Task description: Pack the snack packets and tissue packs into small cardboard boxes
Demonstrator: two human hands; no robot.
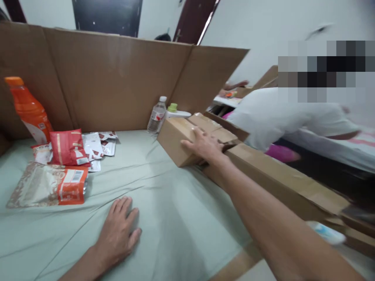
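Note:
My left hand [118,230] lies palm down on the pale green cloth [158,218], its fingers stretched out and nothing in it. My right hand [206,146] reaches across to a small brown cardboard box [178,146] and grips it, with fingers spread over its top and side. Just behind that box stand a clear plastic bottle [157,116] with a white cap and a white bottle [178,114] with a light green cap, partly hidden. Nearest beyond my left hand is an orange and brown pouch [54,185] lying flat.
A tall cardboard panel [117,82] bounds the back. At left stand an orange bottle [29,111], a red packet [68,147] and several white sachets [95,146]. A low cardboard wall [281,175] runs along the right. Beyond it a person in a white shirt [263,117] leans over.

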